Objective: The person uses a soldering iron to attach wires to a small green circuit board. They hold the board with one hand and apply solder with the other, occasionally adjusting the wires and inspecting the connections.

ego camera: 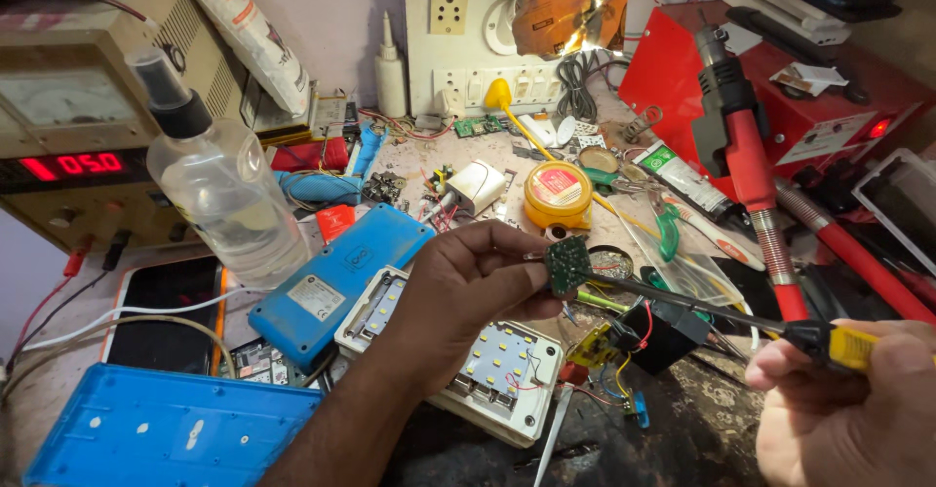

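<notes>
Head view: left hand [468, 287] pinches a small green circuit board [567, 265] in closed fingers above the cluttered desk [58, 370]. Right hand [848, 409] grips a yellow-handled tool [702, 304], tip touching the board. White LED lamp housing [487, 365] lies opened below; wires loose, reassembly undone.

A small dark green circuit board [566, 265] is pinched between the fingertips of the left hand [468, 287]. A yellow-handled screwdriver [721, 313] is gripped by the right hand [848, 399], and its thin black shaft is laid against the board. Just below the left hand a white plastic lamp case with rows of small LEDs [487, 370] is seen, with a blue plastic case [336, 282] beside it. A clear plastic spray bottle [219, 180] is standing upright further left.
</notes>
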### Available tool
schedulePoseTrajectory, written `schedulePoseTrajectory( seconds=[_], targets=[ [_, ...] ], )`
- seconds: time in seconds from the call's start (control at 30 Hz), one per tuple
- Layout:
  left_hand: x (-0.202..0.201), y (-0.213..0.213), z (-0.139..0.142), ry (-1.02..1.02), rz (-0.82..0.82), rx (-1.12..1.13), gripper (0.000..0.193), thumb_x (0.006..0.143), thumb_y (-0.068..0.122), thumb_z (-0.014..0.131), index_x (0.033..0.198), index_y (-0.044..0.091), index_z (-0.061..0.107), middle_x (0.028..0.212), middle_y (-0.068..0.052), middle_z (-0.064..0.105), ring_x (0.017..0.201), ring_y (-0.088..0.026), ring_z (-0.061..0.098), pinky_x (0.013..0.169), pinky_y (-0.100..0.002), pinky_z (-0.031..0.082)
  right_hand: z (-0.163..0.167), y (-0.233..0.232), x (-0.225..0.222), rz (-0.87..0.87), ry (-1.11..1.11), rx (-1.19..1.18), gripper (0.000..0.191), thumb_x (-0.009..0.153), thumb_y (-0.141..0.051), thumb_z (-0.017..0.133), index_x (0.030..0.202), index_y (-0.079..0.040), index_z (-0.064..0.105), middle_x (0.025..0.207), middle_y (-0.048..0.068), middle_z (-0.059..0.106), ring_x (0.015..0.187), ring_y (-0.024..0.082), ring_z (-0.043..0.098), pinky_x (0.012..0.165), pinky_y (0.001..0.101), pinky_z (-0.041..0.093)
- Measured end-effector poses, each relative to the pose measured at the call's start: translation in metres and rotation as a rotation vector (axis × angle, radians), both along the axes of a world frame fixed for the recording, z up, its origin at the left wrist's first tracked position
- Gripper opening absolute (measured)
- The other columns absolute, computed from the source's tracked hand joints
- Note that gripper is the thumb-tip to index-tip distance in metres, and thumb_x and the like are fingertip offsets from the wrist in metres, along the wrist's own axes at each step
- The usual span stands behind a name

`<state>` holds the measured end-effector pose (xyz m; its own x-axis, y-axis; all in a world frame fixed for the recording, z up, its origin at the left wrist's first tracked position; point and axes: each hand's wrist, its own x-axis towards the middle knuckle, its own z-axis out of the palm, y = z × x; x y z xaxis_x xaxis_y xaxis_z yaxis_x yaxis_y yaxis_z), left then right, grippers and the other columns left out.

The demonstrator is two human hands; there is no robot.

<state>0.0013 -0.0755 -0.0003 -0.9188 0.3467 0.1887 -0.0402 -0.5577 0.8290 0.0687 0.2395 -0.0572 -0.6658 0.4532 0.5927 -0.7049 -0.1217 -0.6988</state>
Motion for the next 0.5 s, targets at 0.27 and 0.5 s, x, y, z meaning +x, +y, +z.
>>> schedulePoseTrajectory(
  seconds=[0.27,0.5],
  targets=[
    [0.0030,-0.0031,0.0021,0.040,-0.017,-0.002,0.020,0.093,-0.002,0.067,0.112,-0.004,0.068,0.106,-0.015,0.074,0.092,-0.020,0.075,0.086,-0.037,0.066,-0.0108,0.0029,-0.0036,0.029,-0.013,-0.047,0.035,0.118,-0.032,0.059,0.103,-0.001,0.053,0.081,0.018,0.063,0.068,0.029,0.063,0.067,0.0454,0.054],
    [0.0035,-0.0034,0.0024,0.046,-0.017,0.000,0.019,0.093,-0.001,0.068,0.112,-0.004,0.069,0.107,-0.016,0.074,0.093,-0.021,0.075,0.087,-0.038,0.066,-0.0114,0.0085,-0.0051,0.070,-0.004,-0.028,0.036,0.120,-0.028,0.055,0.101,0.003,0.055,0.083,0.021,0.065,0.070,0.031,0.065,0.070,0.0452,0.055]
  ],
)
